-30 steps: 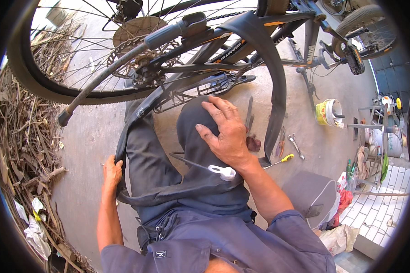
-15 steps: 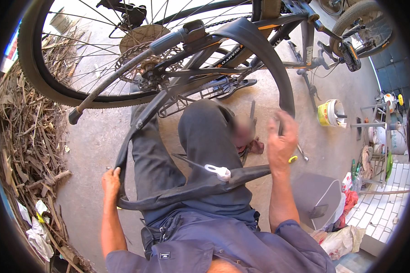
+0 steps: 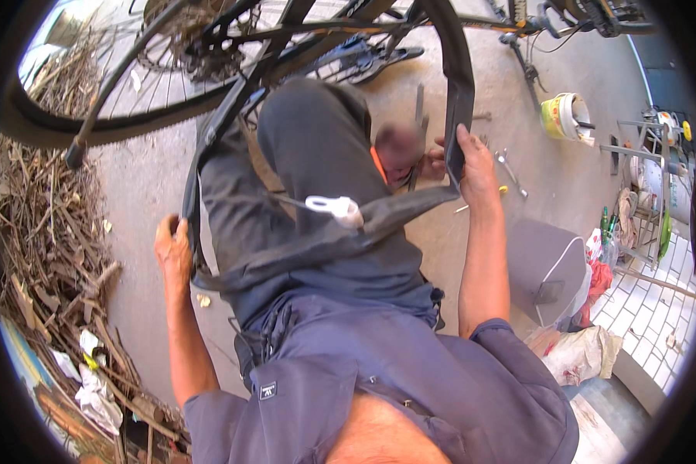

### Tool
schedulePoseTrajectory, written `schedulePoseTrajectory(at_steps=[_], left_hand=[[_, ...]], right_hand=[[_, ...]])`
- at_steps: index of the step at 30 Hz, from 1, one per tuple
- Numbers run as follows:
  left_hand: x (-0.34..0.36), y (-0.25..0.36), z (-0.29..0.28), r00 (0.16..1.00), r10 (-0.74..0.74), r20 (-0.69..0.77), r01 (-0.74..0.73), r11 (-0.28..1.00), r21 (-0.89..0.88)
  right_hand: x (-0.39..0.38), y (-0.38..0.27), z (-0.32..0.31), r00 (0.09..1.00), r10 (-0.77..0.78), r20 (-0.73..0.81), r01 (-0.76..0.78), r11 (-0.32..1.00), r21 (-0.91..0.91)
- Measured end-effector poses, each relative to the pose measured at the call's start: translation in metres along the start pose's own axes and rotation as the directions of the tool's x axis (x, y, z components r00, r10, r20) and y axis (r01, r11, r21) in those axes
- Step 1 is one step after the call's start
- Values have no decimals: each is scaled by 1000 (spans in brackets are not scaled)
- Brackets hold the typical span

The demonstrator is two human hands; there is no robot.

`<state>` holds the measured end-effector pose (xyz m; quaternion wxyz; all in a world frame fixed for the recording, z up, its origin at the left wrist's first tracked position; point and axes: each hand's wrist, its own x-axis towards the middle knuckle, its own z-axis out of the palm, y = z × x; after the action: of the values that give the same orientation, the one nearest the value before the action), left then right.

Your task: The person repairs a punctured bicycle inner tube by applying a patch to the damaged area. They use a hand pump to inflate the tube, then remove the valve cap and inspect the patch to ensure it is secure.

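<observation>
A large loop of black bicycle inner tube [image 3: 286, 249] hangs between my hands, its near stretch sagging across my thighs. My left hand [image 3: 175, 249] has its fingers at the loop's left side and appears to pinch it. On the right, my right hand [image 3: 478, 168] grips the tube, thumb along its face. A white plastic piece with a looped end [image 3: 339, 209] sits on the tube over my lap. Above my knees the tube's far part runs up past the frame of a bicycle [image 3: 274, 39], whose wheel stands at upper left.
Sticks [image 3: 50, 232] lie piled along the left. A white and yellow bucket [image 3: 567, 117], a wrench [image 3: 512, 172] and a grey box [image 3: 545, 267] stand or lie on the right. Beyond my knee is a blurred shape [image 3: 398, 147] I cannot make out.
My right hand, fingers spread beside the tube before, now closes on it. The bicycle sits higher in view, and the tube's near stretch and white piece appear further up and left.
</observation>
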<state>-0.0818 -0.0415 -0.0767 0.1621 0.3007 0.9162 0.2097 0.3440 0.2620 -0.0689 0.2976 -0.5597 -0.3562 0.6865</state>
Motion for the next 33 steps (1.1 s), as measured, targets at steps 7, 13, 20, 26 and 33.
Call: schedulePoseTrajectory(at_steps=[7,13,20,26,33], left_hand=[[-44,131,-13,953,299,59,-249,875,-415],[-61,195,-26,696,714,70,-680,688,-252],[-60,203,1,606,792,74,-775,609,-171],[-59,205,-2,620,769,159,-743,640,-196],[-61,204,-17,727,646,234,-545,749,-375]], right_hand=[[-26,-2,15,995,1,98,-10,995,100],[-27,1,10,997,-76,6,76,996,36],[-38,3,11,998,-31,54,22,986,163],[-37,5,4,997,-57,55,42,969,244],[-40,7,9,783,-499,-371,422,864,-273]])
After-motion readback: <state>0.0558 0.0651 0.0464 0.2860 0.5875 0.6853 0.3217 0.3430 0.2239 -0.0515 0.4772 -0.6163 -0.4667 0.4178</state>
